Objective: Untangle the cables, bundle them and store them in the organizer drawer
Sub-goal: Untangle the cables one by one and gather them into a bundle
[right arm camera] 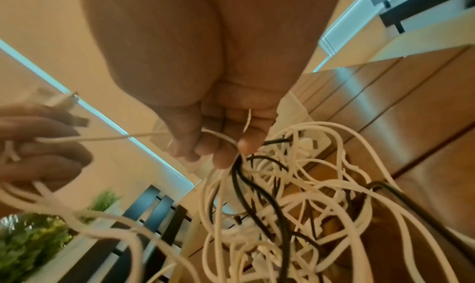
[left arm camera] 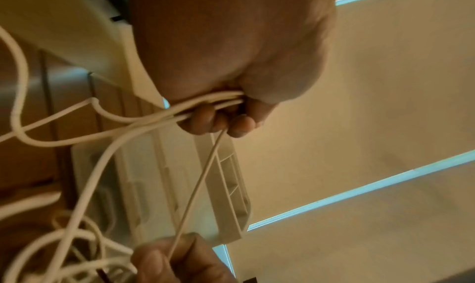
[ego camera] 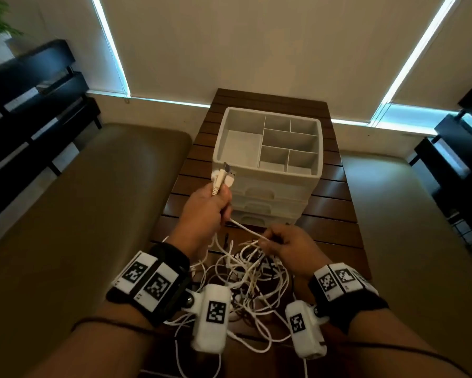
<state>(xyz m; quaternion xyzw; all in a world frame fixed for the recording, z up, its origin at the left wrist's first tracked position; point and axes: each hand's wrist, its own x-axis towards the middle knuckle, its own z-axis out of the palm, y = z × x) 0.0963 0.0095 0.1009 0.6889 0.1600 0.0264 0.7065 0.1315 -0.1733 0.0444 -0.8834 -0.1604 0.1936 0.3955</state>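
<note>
Organizer (ego camera: pixel 266 170) stands ahead — cable tangle (ego camera: pixel 245 279) crowds the near table (ego camera: pixel 335 203).

The tabletop (ego camera: pixel 330 203) is dark wood in slats, polished enough to throw glossy streaks of light. The organizer (ego camera: pixel 267 170) looks like matt, smooth, pale grey plastic. The cables (ego camera: pixel 254 279) wear smooth sheaths, mostly white with a few black, and the plugs (ego camera: pixel 227 173) end in shiny metal tips. The wrist bands (ego camera: pixel 158 293) look like black cloth carrying matt white printed tags.
</note>
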